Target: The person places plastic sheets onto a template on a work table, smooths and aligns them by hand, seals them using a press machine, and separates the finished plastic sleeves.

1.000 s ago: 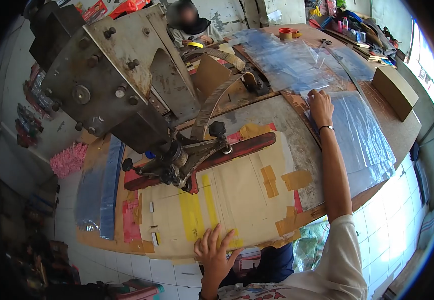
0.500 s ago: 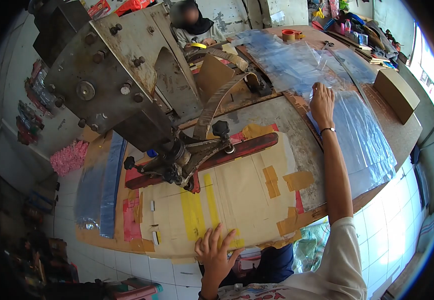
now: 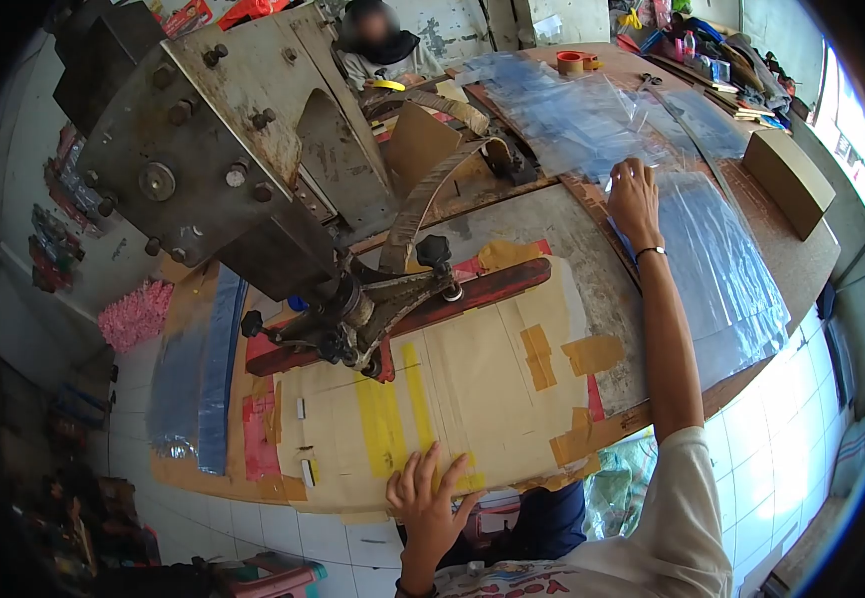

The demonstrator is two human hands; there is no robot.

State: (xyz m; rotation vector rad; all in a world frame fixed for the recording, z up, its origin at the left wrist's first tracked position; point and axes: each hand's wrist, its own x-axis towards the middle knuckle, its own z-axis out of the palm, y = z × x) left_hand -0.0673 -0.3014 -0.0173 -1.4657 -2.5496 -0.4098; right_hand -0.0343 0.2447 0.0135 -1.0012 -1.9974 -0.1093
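My left hand (image 3: 428,506) lies with fingers spread on the front edge of a cream card sheet (image 3: 492,364) marked with yellow and brown tape. Reaching far out, my right hand (image 3: 635,207) has its fingers curled together at the upper left corner of a stack of clear bluish plastic sheets (image 3: 716,274). It seems to pinch a plastic sheet there, though the fingertips partly hide the grip. Over the card stands a press machine (image 3: 193,159), whose long red bar (image 3: 482,296) rests along the back of the card.
More plastic sheets (image 3: 582,110) spread across the far table, with tape rolls (image 3: 574,63) and scissors (image 3: 652,80) behind. A cardboard box (image 3: 789,184) stands at the right edge. Folded plastic (image 3: 193,379) lies left. Another person (image 3: 377,55) sits behind the machine.
My right hand has shifted slightly up and left at the corner of the stack. My left hand stays on the card. The whole view has moved a little.
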